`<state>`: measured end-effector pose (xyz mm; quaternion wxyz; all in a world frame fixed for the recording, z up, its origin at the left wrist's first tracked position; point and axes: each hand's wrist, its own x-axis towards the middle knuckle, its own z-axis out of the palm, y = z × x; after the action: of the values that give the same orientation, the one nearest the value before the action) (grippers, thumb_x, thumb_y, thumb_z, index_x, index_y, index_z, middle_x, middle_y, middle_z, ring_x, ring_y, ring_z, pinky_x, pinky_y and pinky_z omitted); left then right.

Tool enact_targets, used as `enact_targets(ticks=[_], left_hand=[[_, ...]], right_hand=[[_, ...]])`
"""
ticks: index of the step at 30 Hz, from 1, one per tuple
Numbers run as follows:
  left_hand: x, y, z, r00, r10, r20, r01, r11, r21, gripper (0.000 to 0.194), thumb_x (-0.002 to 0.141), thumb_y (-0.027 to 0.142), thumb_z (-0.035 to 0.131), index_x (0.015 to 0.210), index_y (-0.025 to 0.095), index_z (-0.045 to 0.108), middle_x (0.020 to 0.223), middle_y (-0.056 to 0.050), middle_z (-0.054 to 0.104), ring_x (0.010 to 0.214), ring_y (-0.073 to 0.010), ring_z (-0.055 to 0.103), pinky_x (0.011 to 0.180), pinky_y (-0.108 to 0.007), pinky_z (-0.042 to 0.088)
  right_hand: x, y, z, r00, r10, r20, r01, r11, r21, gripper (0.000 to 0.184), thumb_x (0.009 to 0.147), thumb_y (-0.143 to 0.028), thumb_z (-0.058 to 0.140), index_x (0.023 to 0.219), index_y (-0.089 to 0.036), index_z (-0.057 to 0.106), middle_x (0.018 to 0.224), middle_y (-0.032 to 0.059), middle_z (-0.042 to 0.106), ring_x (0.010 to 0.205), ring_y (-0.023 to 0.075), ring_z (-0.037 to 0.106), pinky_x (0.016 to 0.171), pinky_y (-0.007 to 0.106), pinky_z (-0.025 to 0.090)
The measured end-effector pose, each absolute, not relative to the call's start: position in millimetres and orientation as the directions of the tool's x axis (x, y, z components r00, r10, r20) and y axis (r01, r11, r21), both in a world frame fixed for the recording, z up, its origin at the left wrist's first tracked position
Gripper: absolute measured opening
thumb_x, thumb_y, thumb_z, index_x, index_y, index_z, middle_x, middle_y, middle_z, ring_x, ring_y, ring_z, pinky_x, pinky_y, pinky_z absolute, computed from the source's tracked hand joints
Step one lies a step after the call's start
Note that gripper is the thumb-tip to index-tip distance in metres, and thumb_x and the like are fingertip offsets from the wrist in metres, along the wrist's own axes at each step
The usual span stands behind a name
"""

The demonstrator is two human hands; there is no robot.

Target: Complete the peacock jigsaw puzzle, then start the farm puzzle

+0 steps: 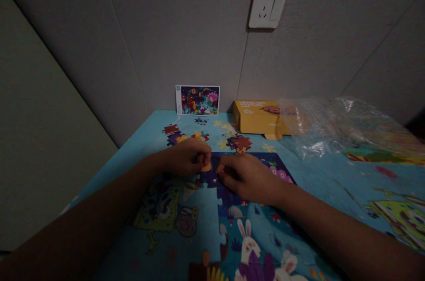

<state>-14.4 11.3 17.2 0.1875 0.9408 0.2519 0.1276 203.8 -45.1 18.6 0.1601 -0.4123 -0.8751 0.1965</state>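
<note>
A partly assembled jigsaw puzzle (244, 236) with white rabbits and dark blue upper parts lies flat on the table. My left hand (189, 157) is closed at its upper left edge, fingertips on a puzzle piece (206, 167) that shows dark blue and orange. Facing it, my right hand (249, 177) rests over the puzzle's upper part with curled fingers. Its thumb and index finger are close together beside that same piece; whether anything is between them is hidden. Behind my hands lie loose puzzle pieces (241, 143), with more pieces (171, 129) to the left.
A picture card (200, 100) leans on the wall. Right of it lies a yellow box (255, 119) with an open flap, partly under clear plastic wrapping (318, 126). The blue cartoon tablecloth (139, 139) covers the table. A wall socket (269, 3) is above.
</note>
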Motion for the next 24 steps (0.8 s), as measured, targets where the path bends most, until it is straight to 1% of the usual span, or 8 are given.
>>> enact_targets(ticks=[6,13,17,24], left_hand=[[-13.2,11.2,18.9,0.835,0.530,0.145,0.432,-0.796,0.424,0.011,0.071,0.010,0.050,0.075,0.015,0.059,0.070,0.000,0.058,0.066,-0.0123,0.051,0.065,-0.023,0.039],[-12.2,10.3,20.5,0.839,0.531,0.121,0.432,-0.784,0.446,0.010,0.072,0.011,0.052,0.074,0.013,0.062,0.068,-0.001,0.056,0.065,-0.0126,0.051,0.064,-0.024,0.038],[-12.6,12.6,19.9,0.845,0.514,0.146,0.405,-0.795,0.452,0.013,0.070,0.008,0.052,0.075,0.014,0.062,0.065,0.001,0.054,0.067,-0.0131,0.051,0.065,-0.024,0.038],[-13.9,13.6,18.7,0.854,0.504,0.133,0.399,-0.797,0.453,0.019,0.068,0.004,0.045,0.073,0.016,0.058,0.074,-0.001,0.062,0.072,-0.0136,0.054,0.071,-0.026,0.041]], right_hand=[[203.5,-45.8,20.9,-0.612,0.780,0.127,0.659,0.593,-0.463,0.023,0.079,-0.015,0.054,0.097,-0.021,0.066,0.071,-0.0011,0.065,0.064,0.0133,0.057,0.062,0.024,0.032],[204.5,-44.7,17.9,-0.610,0.785,0.109,0.665,0.582,-0.467,0.022,0.079,-0.016,0.055,0.097,-0.021,0.067,0.066,-0.0018,0.062,0.057,0.0116,0.051,0.057,0.024,0.029],[204.1,-43.1,17.9,-0.594,0.801,0.080,0.672,0.548,-0.499,0.021,0.080,-0.017,0.055,0.097,-0.021,0.067,0.063,-0.0023,0.061,0.054,0.0117,0.050,0.055,0.024,0.028],[204.3,-44.1,21.0,-0.622,0.778,0.084,0.654,0.576,-0.491,0.023,0.081,-0.016,0.055,0.100,-0.020,0.068,0.064,-0.0021,0.062,0.055,0.0110,0.050,0.056,0.024,0.029]])
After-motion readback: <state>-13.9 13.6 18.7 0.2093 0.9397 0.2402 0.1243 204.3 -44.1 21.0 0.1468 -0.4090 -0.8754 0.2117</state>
